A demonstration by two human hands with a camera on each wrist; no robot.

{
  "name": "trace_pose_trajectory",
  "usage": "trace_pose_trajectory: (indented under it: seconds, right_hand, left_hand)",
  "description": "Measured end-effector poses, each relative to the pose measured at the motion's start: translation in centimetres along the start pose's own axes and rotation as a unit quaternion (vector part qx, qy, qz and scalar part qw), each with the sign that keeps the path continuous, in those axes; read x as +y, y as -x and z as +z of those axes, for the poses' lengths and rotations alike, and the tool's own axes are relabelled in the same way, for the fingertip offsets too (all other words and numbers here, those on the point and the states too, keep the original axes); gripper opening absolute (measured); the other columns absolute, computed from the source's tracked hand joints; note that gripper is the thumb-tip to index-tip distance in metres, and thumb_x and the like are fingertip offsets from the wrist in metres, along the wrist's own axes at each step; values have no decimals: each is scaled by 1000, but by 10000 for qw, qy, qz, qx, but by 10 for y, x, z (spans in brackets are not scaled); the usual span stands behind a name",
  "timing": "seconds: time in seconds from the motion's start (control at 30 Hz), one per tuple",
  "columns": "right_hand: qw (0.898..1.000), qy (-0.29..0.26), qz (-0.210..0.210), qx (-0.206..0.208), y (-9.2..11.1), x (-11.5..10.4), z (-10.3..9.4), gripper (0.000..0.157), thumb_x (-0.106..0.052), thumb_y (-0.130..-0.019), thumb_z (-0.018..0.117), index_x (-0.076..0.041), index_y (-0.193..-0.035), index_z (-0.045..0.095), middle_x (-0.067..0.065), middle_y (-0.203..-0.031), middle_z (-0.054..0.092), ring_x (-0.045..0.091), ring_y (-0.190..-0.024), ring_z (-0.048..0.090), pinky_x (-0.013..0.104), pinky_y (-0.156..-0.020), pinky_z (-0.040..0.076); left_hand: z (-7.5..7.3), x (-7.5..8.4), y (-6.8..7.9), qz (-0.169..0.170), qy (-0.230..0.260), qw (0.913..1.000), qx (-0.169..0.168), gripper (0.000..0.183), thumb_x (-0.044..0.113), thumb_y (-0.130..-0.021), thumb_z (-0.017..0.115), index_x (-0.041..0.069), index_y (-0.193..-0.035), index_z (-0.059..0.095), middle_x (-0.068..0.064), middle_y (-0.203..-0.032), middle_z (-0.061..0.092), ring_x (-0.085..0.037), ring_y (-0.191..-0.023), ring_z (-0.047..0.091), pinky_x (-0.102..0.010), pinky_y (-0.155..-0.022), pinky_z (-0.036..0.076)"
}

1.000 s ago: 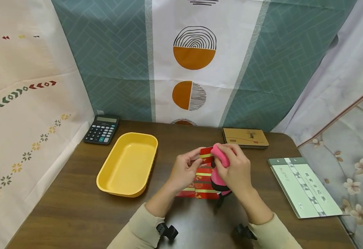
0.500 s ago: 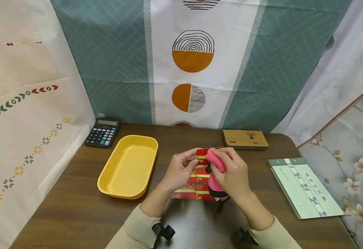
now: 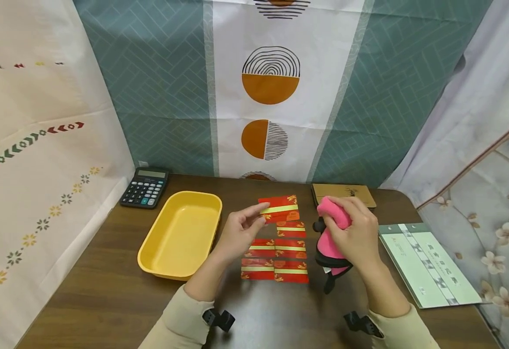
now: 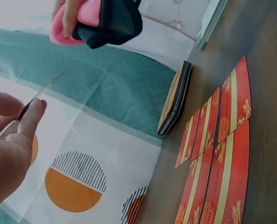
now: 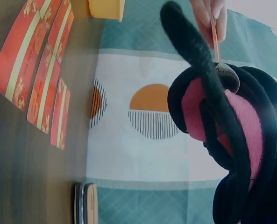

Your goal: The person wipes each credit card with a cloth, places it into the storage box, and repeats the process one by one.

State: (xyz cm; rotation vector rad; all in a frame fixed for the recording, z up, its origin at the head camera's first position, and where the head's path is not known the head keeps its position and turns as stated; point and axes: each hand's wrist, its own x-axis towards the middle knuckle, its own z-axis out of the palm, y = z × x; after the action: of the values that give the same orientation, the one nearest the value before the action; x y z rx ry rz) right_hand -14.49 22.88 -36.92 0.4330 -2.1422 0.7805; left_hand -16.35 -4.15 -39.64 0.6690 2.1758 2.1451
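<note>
My left hand (image 3: 238,235) pinches a red card (image 3: 282,209) with a gold stripe between thumb and fingers, held up above the table. The same card appears nearly edge-on in the left wrist view. My right hand (image 3: 356,232) grips a soft pink and black plush item (image 3: 331,242) at its pink top. A dark strap (image 5: 194,42) and a white label (image 5: 228,77) show on it in the right wrist view. Under the hands, several matching red cards (image 3: 291,248) lie in two columns on the brown table (image 3: 271,315), the right column longer.
A yellow tray (image 3: 143,261) stands left of the cards, with a black calculator (image 3: 145,188) behind it. At the back right lie tan notebooks (image 3: 324,190); a pale green book (image 3: 430,266) lies at the right edge. Patterned cloths (image 3: 171,87) hang behind and beside the table.
The hands have moved apart: the right went rightward with the plush item, the left slightly left with the card. The held card now shows fully, and the cards on the table are uncovered.
</note>
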Motion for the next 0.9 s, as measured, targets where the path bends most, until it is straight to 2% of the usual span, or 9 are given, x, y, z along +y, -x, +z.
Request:
trace_pose_trajectory:
  seconds: [0.13, 0.17, 0.27, 0.33, 0.4, 0.43, 0.63, 0.77, 0.9]
  right_hand:
    - [9997, -229, 109, -44, 0, -4, 1, 41, -3, -74, 86, -6, -114, 75, 10, -102, 71, 22, -84, 64, 16, -63, 47]
    - [9995, -281, 132, -68, 0, -5, 1, 41, -3, -75, 87, -7, -114, 75, 9, -103, 70, 22, -85, 65, 13, -65, 46]
    - [9990, -401, 153, -87, 1, -9, 1, 42, -3, -75, 87, -8, -115, 75, 8, -105, 70, 22, -88, 65, 10, -68, 45]
    - [9988, -472, 126, -62, 1, -11, 1, 43, -2, -74, 87, -9, -115, 75, 7, -106, 70, 21, -88, 65, 9, -68, 45]
    - [9985, -539, 44, -20, 2, -14, 2, 43, -1, -74, 87, -9, -115, 75, 7, -106, 70, 22, -89, 65, 10, -69, 46]
    - [9983, -584, 7, -5, 2, -16, 3, 43, -1, -73, 87, -9, -114, 75, 7, -105, 71, 22, -89, 65, 10, -69, 47]
    - [9965, -671, -291, -397, 6, -22, 16, 43, -5, -73, 89, -7, -113, 75, 8, -106, 71, 22, -89, 67, 25, -65, 56]
    - [9981, -295, -259, -479, 6, -24, 28, 43, -7, -73, 89, -4, -113, 74, 11, -106, 69, 25, -85, 67, 38, -62, 58]
    - [9992, 123, -139, -363, 4, -34, 37, 42, -7, -72, 90, -4, -111, 75, 13, -103, 67, 29, -78, 67, 42, -59, 56]
  left_hand:
    - [-1, 1, -4, 112, -130, 9998, 112, 45, -10, -97, 52, 3, -138, 62, -17, -88, 61, -11, -50, 32, -18, -48, 32]
    - [-1, 0, -5, 133, -192, 9996, 156, 44, -10, -97, 52, 3, -138, 62, -19, -91, 64, -10, -49, 32, -18, -47, 31]
    - [1, -3, -8, 171, -163, 9991, 365, 34, -6, -99, 58, 1, -131, 67, -21, -109, 72, -8, -57, 59, -15, -57, 51]
    - [3, -6, -9, 173, -54, 9983, 554, 27, -1, -99, 61, -3, -125, 69, -22, -112, 72, -16, -79, 72, -25, -76, 61]
    - [5, -9, -9, 98, 56, 9970, 761, 25, 3, -99, 62, -5, -121, 71, -21, -116, 72, -23, -102, 72, -38, -87, 59]
    - [6, -10, -9, 36, 64, 9965, 835, 25, 4, -99, 63, -6, -120, 71, -21, -116, 72, -26, -104, 72, -40, -88, 59]
    - [16, -10, -7, -390, -379, 9914, 1191, 19, 7, -98, 66, -2, -113, 74, -15, -106, 75, -21, -91, 71, -27, -81, 59]
    - [24, -8, -6, -319, -135, 9936, 1072, 26, 5, -95, 69, 1, -121, 73, -16, -102, 75, -22, -92, 73, -26, -82, 60]
    - [29, -5, -6, -145, 47, 9976, 676, 32, 1, -96, 66, 2, -128, 70, -18, -109, 74, -27, -99, 73, -33, -84, 60]
